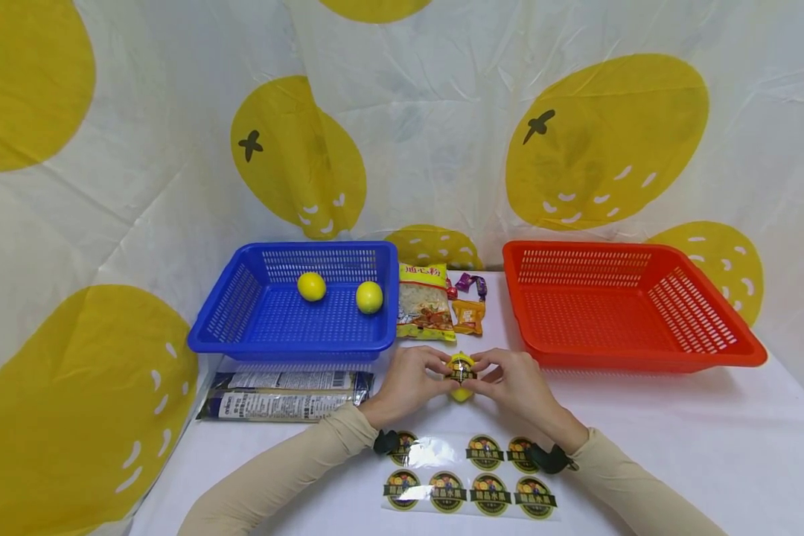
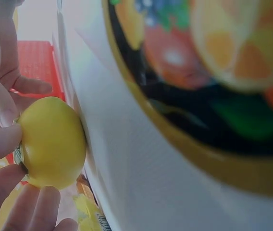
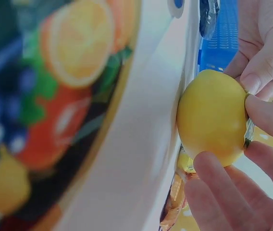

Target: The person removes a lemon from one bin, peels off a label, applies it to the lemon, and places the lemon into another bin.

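Both hands – left hand (image 1: 409,380), right hand (image 1: 512,380) – pinch one small lemon (image 1: 461,372) above the near desk (image 1: 677,447) between the baskets, a sticker (image 1: 461,374) on its top – looks light, firm, smooth-skinned, best held at the sides.

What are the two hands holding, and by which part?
A round yellow lemon, gripped at its sides by both hands' fingers, thumbs on its round sticker.
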Demonstrator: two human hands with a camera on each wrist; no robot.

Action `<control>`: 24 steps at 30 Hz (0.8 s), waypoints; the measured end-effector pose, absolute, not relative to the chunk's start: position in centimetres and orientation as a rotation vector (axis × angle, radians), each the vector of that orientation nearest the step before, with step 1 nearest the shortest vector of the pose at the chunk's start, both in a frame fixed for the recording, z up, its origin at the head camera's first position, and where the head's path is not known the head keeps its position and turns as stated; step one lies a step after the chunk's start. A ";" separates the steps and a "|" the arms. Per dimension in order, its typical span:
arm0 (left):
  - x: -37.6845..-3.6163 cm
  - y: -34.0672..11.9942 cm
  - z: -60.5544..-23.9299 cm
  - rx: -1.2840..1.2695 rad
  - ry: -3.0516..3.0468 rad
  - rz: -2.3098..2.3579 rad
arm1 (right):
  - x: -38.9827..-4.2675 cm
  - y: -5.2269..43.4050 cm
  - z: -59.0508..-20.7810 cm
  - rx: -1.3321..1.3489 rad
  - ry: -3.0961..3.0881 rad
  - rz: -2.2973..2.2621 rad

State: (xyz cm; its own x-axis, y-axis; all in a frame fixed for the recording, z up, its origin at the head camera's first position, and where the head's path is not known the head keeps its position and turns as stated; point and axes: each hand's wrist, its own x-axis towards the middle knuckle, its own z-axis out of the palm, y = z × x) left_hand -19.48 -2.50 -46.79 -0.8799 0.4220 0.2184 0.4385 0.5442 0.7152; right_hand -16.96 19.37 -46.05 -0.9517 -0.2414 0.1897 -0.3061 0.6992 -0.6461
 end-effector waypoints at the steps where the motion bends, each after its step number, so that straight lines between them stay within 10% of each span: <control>1: -19.5 -2.5 -46.8 -0.766 -2.736 -1.293 | -16.9 19.3 -46.1 0.455 -2.809 1.089; 24: -19.5 -2.7 -46.6 -0.881 -2.741 -1.179 | -16.6 19.0 -45.9 0.604 -2.751 0.990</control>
